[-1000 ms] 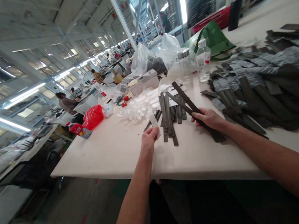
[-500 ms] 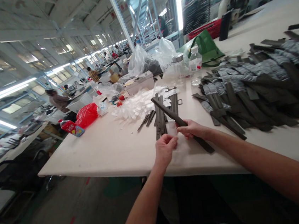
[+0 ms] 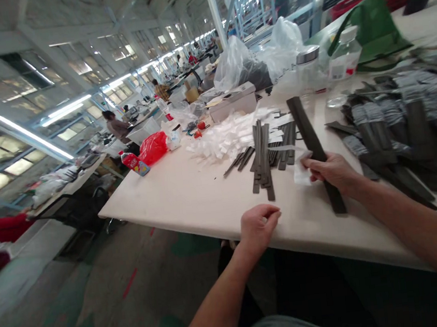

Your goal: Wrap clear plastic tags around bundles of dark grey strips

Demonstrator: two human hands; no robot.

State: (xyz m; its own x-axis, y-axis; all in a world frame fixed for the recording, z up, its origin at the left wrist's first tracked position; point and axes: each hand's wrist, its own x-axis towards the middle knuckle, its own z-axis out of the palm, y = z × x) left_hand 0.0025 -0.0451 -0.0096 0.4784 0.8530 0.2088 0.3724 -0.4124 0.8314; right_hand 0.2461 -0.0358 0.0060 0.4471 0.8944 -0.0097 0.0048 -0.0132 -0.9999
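Observation:
My right hand (image 3: pixel 330 170) is closed around a long dark grey fabric strip (image 3: pixel 307 128), held tilted above the table. A thin whitish translucent piece (image 3: pixel 301 175) hangs at the same fingers. Over the front edge of the table, my left hand (image 3: pixel 259 224) has its thumb and fingers pressed together; whether anything is between them cannot be made out. Just beyond it lies a small pile of dark strips (image 3: pixel 262 153). Behind that pile spreads a heap of white slips (image 3: pixel 231 136).
Bundled dark strips (image 3: pixel 389 114) cover the right side of the table (image 3: pixel 175 199). A red bag (image 3: pixel 153 148) and a red-labelled bottle (image 3: pixel 134 163) stand left. A box (image 3: pixel 233 103), a glass jar (image 3: pixel 308 71), a clear bottle (image 3: pixel 344 62) and a green bag (image 3: pixel 374 32) are behind. Other people sit farther off.
My hands have come apart: the left has drawn back toward the table edge, while the right has lifted the dark strip more upright with the whitish piece. The view has swung left.

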